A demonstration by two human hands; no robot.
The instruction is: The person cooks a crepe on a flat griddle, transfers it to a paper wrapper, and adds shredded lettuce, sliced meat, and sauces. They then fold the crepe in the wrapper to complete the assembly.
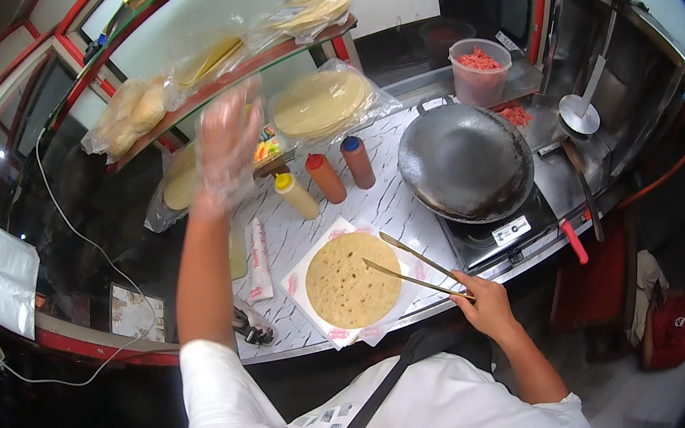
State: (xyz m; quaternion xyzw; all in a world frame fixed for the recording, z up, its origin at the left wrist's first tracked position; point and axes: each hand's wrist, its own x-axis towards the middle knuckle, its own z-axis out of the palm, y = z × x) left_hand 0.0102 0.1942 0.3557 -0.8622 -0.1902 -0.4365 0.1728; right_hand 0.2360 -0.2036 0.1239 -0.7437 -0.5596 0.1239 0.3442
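My left hand (227, 147), in a clear plastic glove, is raised in front of the glass shelf. Its fingers look stretched out, though slightly blurred, and nothing shows in them. My right hand (483, 303) is closed on metal tongs (424, 275), whose two arms stand apart, one tip over the right part of a round browned flatbread (351, 286). The flatbread lies flat on white printed paper (296, 286) near the counter's front edge. Behind it stand three squeeze bottles: a yellow-capped one (298, 198), a red-capped one (325, 179) and a blue-capped one (358, 163).
A dark wok (465, 165) sits on a stove (506, 232) at the right. Behind it is a tub of red shreds (480, 69), with a ladle (579, 113) beside. Bagged flatbreads (322, 103) lie at the back; more bags (129, 116) rest on the shelf. A wrapped roll (258, 263) lies left.
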